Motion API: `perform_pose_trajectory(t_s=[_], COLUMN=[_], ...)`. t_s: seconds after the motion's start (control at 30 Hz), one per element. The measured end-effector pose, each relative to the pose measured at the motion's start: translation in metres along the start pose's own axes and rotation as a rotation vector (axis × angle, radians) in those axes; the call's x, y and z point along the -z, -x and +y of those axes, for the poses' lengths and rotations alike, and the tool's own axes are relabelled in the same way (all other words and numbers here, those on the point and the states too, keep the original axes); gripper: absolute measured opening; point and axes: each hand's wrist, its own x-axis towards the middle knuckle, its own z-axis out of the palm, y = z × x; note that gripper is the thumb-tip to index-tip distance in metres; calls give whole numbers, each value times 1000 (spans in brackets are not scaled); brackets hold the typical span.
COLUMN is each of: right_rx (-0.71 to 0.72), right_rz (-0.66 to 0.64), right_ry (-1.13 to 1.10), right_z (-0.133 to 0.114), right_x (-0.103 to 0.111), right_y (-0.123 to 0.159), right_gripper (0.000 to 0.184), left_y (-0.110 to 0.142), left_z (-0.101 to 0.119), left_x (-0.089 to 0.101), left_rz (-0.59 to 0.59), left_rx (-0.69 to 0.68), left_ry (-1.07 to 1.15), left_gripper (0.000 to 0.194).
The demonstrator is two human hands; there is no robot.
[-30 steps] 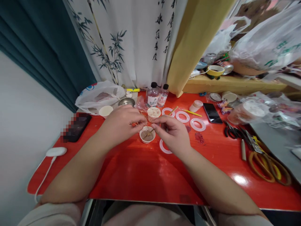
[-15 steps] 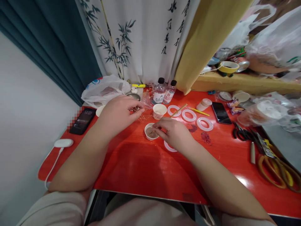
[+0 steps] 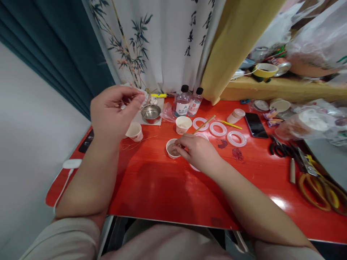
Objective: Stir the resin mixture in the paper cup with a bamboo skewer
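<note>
My left hand is raised on the left, its thumb and fingers pinched on thin, light brown strands whose exact kind I cannot make out. My right hand is closed over a small paper cup with greyish-brown stuff in it. A thin wooden stick slants up behind the right hand's knuckles, in line with the pinching fingertips at the cup; its lower end is hidden. Behind stands another paper cup. Clear ring-shaped molds lie to the right, one partly under my right hand.
Bottles marked A and B stand at the back. A metal bowl and a paper cup are near my left hand, with loose strands on the table. Scissors and a phone lie right.
My left hand has moved left and up with the strands, uncovering the metal bowl and a paper cup. My right hand stays at the small cup. The view has shifted slightly.
</note>
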Motion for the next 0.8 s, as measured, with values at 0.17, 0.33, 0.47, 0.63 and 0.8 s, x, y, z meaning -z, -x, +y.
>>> perform_pose_trajectory(t_s=[0.17,0.33,0.47,0.63,0.8], right_rx=[-7,-27,-5,33,22], right_rz=[3,-11,-1,49,70], right_ry=[41,45,-23,-43,-17], right_z=[-1,-5,-1,8,9], right_x=[1,1,-1,-5,-6], right_y=[1,2,1,0,-1], right_gripper=[23,13,12,13,11], left_y=[2,15,19,15,18], left_z=[12,46,58,38,11], left_x=[5,10,20,12,-20], left_rz=[78,76,-86,-610,-670], left_rx=[19,-22,98,226,221], left_ry=[4,113,103,-92,-242], left_gripper=[7,10,9,8,8])
